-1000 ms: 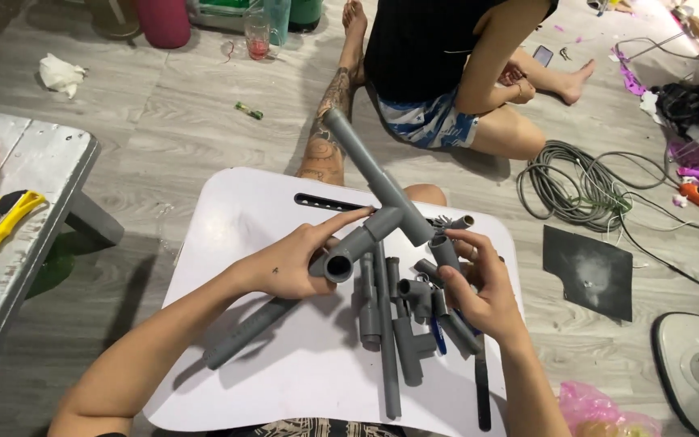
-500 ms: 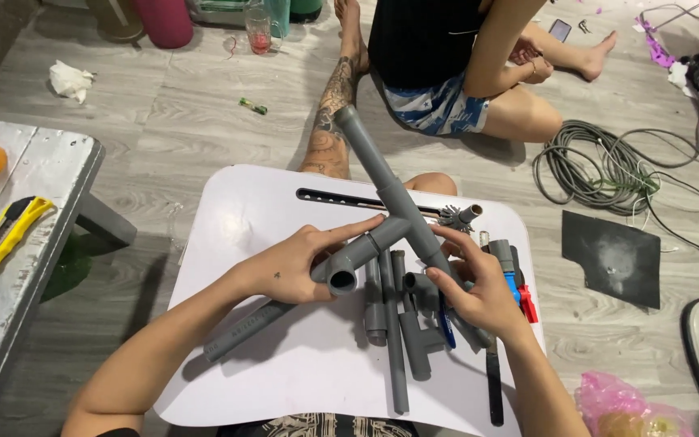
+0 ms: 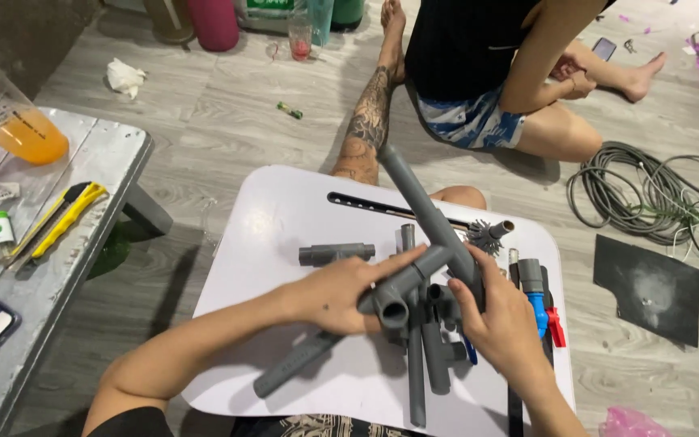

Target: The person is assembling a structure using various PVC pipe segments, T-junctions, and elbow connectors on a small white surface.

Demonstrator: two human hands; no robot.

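Both hands closed on the grey pipe assembly (image 3: 414,271): left hand (image 3: 341,293) wrapped round the branch with the open socket end facing the camera, right hand (image 3: 502,317) clamped on the joint where the long pipe runs up toward 12 o'clock. Assembly sits over the middle of the white lap table (image 3: 285,218), lifted just off the pile.

Change vs a second ago: left hand has slid along the branch toward the open end, and the long pipe now points more upright. Looks like a regrip or twist on the joint, not a release.

Around:
- loose grey pipe offcuts (image 3: 418,364) under the hands at 6 o'clock
- short coupler piece (image 3: 336,254) at 10 o'clock, apart from the hands
- round wire brush (image 3: 485,235) at 1 o'clock, just beside the long pipe
- blue-handled valve (image 3: 532,291) at 3 o'clock, near the right wrist
- another person sitting on the floor (image 3: 479,89) at 12 o'clock; the pipe end points at their knee
- cable coil (image 3: 649,194) at 2 o'clock, yellow utility knife (image 3: 62,218) on the bench at 9 o'clock
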